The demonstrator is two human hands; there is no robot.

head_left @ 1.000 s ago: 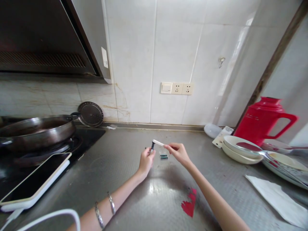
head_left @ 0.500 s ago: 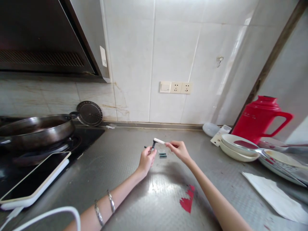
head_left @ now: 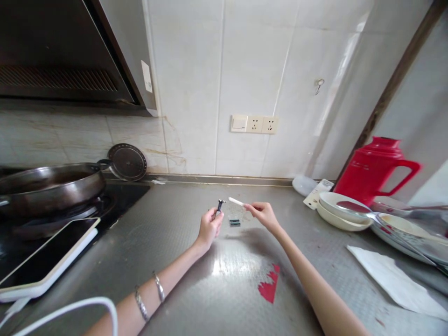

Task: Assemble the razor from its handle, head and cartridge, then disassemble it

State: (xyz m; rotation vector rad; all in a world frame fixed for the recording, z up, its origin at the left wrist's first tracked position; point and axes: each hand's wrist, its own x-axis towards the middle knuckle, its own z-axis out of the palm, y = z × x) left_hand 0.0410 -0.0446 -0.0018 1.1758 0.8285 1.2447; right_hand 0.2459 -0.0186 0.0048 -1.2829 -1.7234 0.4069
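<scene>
My left hand [head_left: 210, 228] is closed around a small black tool [head_left: 220, 205] with a T-shaped, metallic-looking head, held upright above the counter. Between the thumb and fingers of my right hand [head_left: 262, 215] is a short white stick [head_left: 236, 201], its free end pointing left at the tool's head. A small gap separates stick and tool. Below and between the hands, a small clear pack with dark green strips [head_left: 234, 223] lies on the metal counter [head_left: 196, 289]. The tool and stick are too small to identify exactly.
A torn red piece [head_left: 269, 285] lies nearer me. On the left are a pan [head_left: 52, 191] on the stove, a phone [head_left: 52, 256] and a white cable [head_left: 70, 305]. A red thermos [head_left: 374, 172], stacked bowls [head_left: 341, 219] and a white napkin [head_left: 395, 280] stand or lie right.
The white stick has come away from the black tool's head, which now shows its metallic top. My left hand has moved slightly down and left. The view has shifted a little.
</scene>
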